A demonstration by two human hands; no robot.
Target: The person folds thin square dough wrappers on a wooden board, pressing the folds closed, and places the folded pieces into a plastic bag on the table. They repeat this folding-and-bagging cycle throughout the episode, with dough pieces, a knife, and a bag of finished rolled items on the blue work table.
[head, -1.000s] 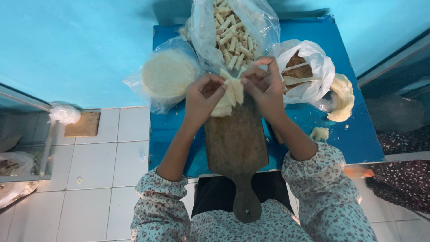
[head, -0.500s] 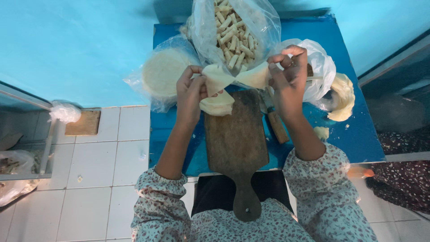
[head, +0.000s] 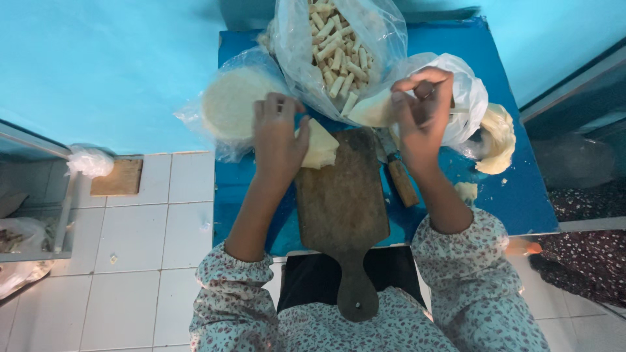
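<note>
My right hand (head: 424,107) pinches one thin pale wrapper sheet (head: 373,109), lifted w/ fingertips just in front of the bag of rolled pieces (head: 336,52). Left hand (head: 277,133) lies flat-ish on the wrapper stack (head: 321,145) at the board's (head: 342,195) top edge, nothing gripped. Sheet looks light, floppy, prob tears easily; best taken by an edge. Knife (head: 398,176) beside board.

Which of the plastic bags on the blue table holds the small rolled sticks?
The tall clear bag at the top centre, between the hands. The left bag holds flat round sheets; the contents of the white bag on the right cannot be seen.
</note>
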